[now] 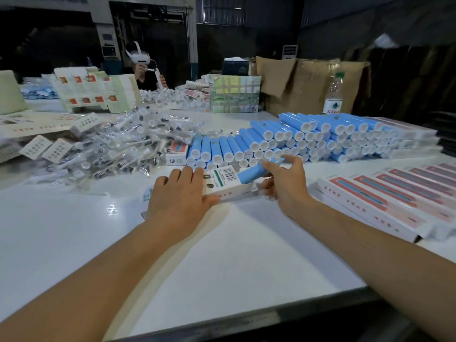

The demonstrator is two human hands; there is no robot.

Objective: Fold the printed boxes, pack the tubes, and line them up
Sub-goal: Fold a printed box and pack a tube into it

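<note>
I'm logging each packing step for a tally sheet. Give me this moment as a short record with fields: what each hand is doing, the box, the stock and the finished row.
left hand: pressing the printed box down on the table
right hand: holding a blue tube, its end at the box's open right end
printed box: lying flat, barcode side up
blue tube: partly in the box, cannot tell how far
tube stock: stacked behind the hands
finished boxes: lined up at right
table: white
</note>
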